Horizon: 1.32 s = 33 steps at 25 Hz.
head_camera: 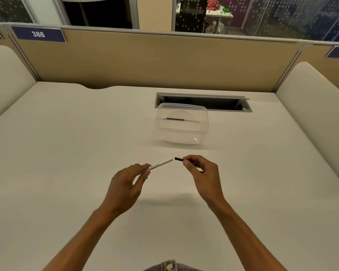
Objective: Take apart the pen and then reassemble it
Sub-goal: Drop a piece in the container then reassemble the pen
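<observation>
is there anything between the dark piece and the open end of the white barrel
Nothing visible. The dark piece, pinched by the right hand, points at the open end of the white barrel held by the left hand, with only a small gap of air between them.

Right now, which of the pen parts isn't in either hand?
The thin dark rod by the clear container past the hands; the white barrel and short dark piece are both held.

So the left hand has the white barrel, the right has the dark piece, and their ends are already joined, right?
Not joined. The head view shows a small gap between the white barrel in the left hand and the dark piece pinched by the right hand. The rest is right.
</observation>
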Tool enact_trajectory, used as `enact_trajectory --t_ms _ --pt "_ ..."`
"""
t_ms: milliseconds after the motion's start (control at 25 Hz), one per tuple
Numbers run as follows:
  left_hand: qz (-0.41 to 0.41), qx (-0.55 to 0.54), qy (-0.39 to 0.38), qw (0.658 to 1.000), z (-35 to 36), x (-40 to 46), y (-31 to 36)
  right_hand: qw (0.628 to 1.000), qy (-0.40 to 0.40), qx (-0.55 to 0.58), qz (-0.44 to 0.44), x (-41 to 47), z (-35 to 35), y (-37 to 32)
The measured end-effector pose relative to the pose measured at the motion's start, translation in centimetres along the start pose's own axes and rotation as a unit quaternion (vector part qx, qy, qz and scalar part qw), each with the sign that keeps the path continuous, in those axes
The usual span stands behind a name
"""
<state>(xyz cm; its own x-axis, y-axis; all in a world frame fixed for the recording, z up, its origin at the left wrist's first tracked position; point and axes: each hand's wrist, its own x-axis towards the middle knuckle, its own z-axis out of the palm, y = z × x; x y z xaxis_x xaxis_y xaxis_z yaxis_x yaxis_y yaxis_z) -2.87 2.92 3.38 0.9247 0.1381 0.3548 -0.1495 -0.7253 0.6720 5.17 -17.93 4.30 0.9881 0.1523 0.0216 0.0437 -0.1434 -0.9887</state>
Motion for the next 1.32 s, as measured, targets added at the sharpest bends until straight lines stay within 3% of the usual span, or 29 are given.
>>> enact_trajectory --t_ms 1040,1320 --pt "0.024 0.001 -0.019 1.0 -0.7 0.4 0.7 0.993 -0.04 -0.064 -0.088 -0.1 -1.5 -1.2" --pt "0.018 0.042 -0.062 0.997 -1.2 0.5 1.2 0.985 -0.093 -0.095 -0.113 -0.1 -1.8 -1.6"
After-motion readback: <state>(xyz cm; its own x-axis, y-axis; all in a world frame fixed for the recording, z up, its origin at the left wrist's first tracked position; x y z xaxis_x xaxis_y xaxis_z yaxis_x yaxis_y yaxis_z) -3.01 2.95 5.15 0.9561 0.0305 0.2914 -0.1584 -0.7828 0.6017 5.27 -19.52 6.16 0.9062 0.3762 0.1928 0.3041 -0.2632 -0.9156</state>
